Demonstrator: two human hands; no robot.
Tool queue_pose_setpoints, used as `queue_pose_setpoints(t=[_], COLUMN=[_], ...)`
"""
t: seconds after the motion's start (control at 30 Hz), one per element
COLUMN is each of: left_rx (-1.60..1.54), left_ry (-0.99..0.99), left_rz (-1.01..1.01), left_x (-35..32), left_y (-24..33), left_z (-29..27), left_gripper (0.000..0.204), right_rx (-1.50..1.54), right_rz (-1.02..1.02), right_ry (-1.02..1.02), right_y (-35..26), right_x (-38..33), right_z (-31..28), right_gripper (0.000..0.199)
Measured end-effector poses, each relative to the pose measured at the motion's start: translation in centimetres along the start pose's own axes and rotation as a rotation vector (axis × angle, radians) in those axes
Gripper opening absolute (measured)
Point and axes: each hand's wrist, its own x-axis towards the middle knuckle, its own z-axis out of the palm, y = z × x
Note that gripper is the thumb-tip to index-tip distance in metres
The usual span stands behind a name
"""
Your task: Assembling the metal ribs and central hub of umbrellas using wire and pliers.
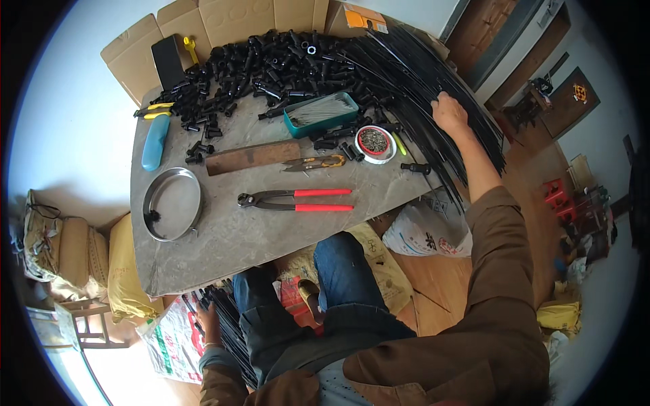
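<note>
My right hand [449, 112] reaches over the table's right side. Its fingers are curled closed among long thin black rods [423, 78], and what they pinch is hidden. Down beside my left leg, my left hand [208, 322] is closed around some thin black rods, with a larger bundle of black rods [230, 325] right by it. Across the table's back lies a big heap of short black tubular fittings [271, 64]. A single black fitting [415, 168] rests apart, below the rods on the table.
On the grey table [223, 237] lie red-handled pincers [296, 200], thread snips [315, 163], a wooden block [252, 157], a teal box of thin pins [321, 114], a round dish of small metal bits [374, 142], a metal tray [172, 204] and a blue case [156, 142]. A white sack [428, 229] stands beneath the edge.
</note>
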Motion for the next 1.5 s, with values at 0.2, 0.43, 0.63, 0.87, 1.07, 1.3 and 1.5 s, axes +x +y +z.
queue_pose_setpoints(t=[0.2,0.43,0.63,0.87,1.07,1.3,1.5], left_rx=[-0.141,-0.269,-0.314,-0.412,-0.348,-0.485,-0.581], left_ry=[-0.018,-0.045,-0.037,-0.154,-0.151,-0.271,-0.397], left_rz=[0.199,0.34,0.258,0.047,-0.001,-0.034,-0.081], left_x=[-0.3,-1.4,-2.0,0.5,-0.6,-4.6,-6.2], left_y=[4.3,3.6,-0.3,-9.5,-8.5,-2.3,-1.5], left_z=[0.5,-0.3,-1.4,0.6,1.1,-1.1,-1.3], left_gripper=[0.055,0.04,0.041,0.043,0.046,0.039,0.038], right_rx=[0.022,0.152,0.053,0.023,0.029,0.111,0.104], right_rz=[-0.058,0.023,0.125,0.057,0.047,-0.003,0.057], right_ry=[-0.048,-0.107,-0.063,0.065,0.055,-0.02,-0.07], right_y=[0.0,3.1,2.2,1.0,0.5,-1.0,-0.7], right_x=[-0.5,-0.2,-1.6,-1.3,-0.3,-0.4,0.2], right_z=[-7.4,-0.4,2.8,4.6,3.7,0.9,2.9], right_gripper=[0.032,0.041,0.028,0.026,0.025,0.029,0.037])
